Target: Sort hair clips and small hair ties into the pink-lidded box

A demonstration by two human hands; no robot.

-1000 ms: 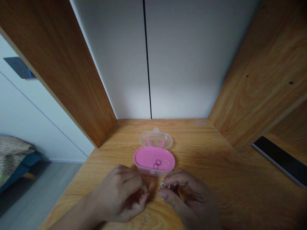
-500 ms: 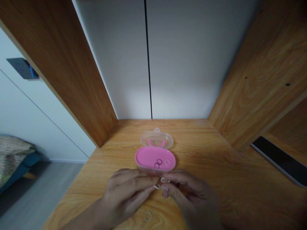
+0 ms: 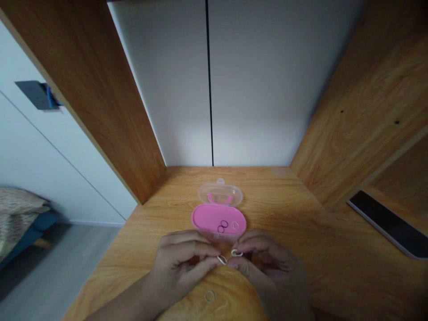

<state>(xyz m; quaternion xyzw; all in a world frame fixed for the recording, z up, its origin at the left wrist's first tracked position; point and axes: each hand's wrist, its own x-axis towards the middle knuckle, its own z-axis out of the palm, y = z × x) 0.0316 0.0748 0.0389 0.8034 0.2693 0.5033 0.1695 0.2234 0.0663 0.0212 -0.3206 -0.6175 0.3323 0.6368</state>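
A small white rubber band is pinched near-closed between the thumb and fingertips of the left hand. A white loop is gripped likewise by the right hand, just in front of a pink oval plastic box with its clear lid open. A thin tan band lies on the wood-grain desk. A light, steady fingertip pinch is judged best for such thin loops.

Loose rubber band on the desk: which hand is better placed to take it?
Left, probably: the left hand lies closer to the rubber band, while the right hand sits further off.
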